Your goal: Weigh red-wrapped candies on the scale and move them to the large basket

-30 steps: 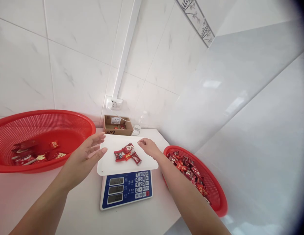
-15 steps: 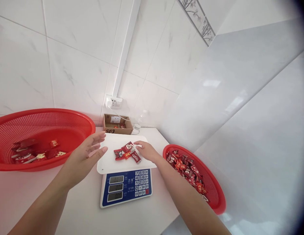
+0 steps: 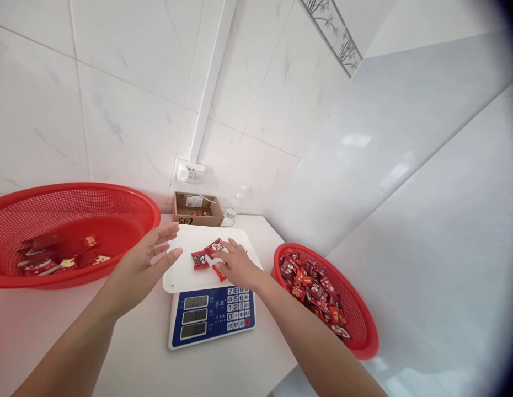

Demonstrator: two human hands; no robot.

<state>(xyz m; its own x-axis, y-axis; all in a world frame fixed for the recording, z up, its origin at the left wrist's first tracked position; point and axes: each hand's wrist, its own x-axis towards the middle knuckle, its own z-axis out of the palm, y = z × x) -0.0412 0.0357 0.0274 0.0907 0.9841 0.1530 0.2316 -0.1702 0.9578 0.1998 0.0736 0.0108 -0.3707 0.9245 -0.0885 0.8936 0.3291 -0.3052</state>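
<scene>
The person's left hand (image 3: 136, 273) is open, fingers parted and thumb out, held at the left edge of the white tray (image 3: 180, 280) of a scale. The right hand (image 3: 242, 269) is over the tray with its fingers spread and pointing down among the wrapped sweets; whether they pinch any wrapper, the view does not clearly show.

On the tray, 3 packets show to the left of or under the right hand's fingers: a red packet (image 3: 200, 261), a dark red packet (image 3: 212, 249) touching or nearly touching it, and an orange-red packet (image 3: 219, 272) nearer the front edge. A 4th packet (image 3: 243, 249) lies partly hidden beyond the right hand.

The scale's blue panel (image 3: 217, 320), with 3 display windows and a keypad, faces the person on the white tabletop (image 3: 136, 364). Red baskets holding sweets stand on both sides, the left basket (image 3: 119, 220) and the right basket (image 3: 370, 342). Behind the tray sit a cardboard box (image 3: 204, 220) and a clear bottle (image 3: 231, 214).
</scene>
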